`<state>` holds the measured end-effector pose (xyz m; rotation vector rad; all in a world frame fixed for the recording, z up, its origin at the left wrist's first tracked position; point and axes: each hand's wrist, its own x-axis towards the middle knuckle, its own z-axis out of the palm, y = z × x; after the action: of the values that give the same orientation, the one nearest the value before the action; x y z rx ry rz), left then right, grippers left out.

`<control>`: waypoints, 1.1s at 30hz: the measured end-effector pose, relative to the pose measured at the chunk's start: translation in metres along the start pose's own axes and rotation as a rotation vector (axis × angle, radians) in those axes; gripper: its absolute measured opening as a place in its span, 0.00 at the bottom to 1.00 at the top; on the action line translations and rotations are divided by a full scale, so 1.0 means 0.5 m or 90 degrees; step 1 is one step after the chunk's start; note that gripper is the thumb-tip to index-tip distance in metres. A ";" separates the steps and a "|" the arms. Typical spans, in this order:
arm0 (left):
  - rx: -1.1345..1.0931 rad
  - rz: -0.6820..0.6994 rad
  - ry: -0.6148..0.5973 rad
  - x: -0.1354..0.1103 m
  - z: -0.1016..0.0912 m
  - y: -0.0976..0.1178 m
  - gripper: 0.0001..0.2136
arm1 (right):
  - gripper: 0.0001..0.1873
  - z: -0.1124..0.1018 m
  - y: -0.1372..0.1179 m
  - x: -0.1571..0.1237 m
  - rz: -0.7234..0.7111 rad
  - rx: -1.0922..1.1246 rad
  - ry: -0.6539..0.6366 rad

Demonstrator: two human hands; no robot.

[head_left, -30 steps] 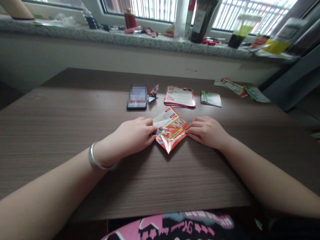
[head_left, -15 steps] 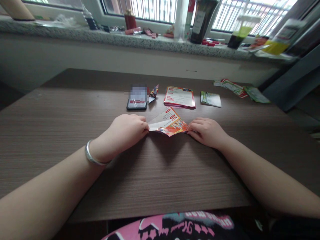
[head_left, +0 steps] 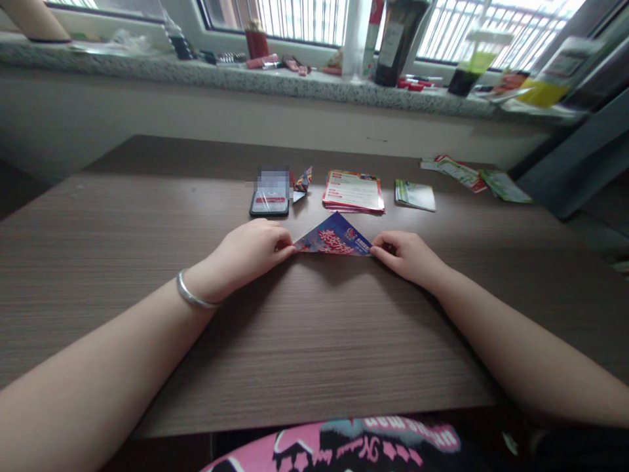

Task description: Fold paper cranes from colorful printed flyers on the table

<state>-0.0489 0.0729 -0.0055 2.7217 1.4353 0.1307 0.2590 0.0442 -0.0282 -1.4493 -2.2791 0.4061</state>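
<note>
While both hands bear on its near corners, one folded sheet [head_left: 337, 236], blue with pink and white lettering, stands at mid-table as a triangle, apex toward the window; whether its near edge touches the table [head_left: 334, 341] is hard to tell. Left hand [head_left: 258, 246]: pinching the left corner between thumb and fingers; silver bangle [head_left: 189, 292] at the wrist. Right hand [head_left: 405, 255]: pinching the right corner likewise.

Beyond, left to right: one dark-edged phone [head_left: 270, 203], screen up, upper part blurred; one small multicoloured paper piece [head_left: 303, 181], seemingly folded, just beside it; one stack of printed sheets [head_left: 354, 191], red-bordered, directly past the apex; one smaller green-and-white stack [head_left: 415, 195]; several red and green strips [head_left: 491, 178], near the far right edge, partly overlapping.
</note>
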 end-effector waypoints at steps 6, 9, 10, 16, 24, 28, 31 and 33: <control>-0.049 -0.007 0.009 0.007 0.003 0.003 0.18 | 0.02 0.007 0.003 0.000 0.029 -0.022 0.033; -0.052 -0.035 0.034 0.006 0.010 0.006 0.21 | 0.02 0.010 -0.002 0.005 0.028 -0.040 0.022; -0.043 -0.044 0.044 0.005 0.013 0.008 0.21 | 0.03 0.011 -0.005 0.007 0.031 -0.051 0.017; 0.033 -0.063 0.074 0.005 0.021 0.016 0.22 | 0.09 0.017 -0.018 0.013 0.052 -0.131 0.026; 0.067 -0.080 0.057 0.001 0.016 0.019 0.20 | 0.08 0.016 -0.013 0.014 0.023 -0.142 0.017; 0.073 -0.095 0.032 0.000 0.013 0.019 0.17 | 0.06 0.013 -0.010 0.012 0.035 -0.119 -0.004; 0.078 -0.109 0.015 -0.001 0.013 0.017 0.14 | 0.07 0.011 -0.004 0.009 0.037 -0.093 -0.014; 0.071 -0.113 0.014 -0.003 0.014 0.016 0.12 | 0.08 0.011 0.001 0.007 0.031 -0.079 -0.014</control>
<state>-0.0426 0.0672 -0.0120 2.6670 1.7321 0.0733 0.2552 0.0476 -0.0327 -1.5709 -2.3262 0.2999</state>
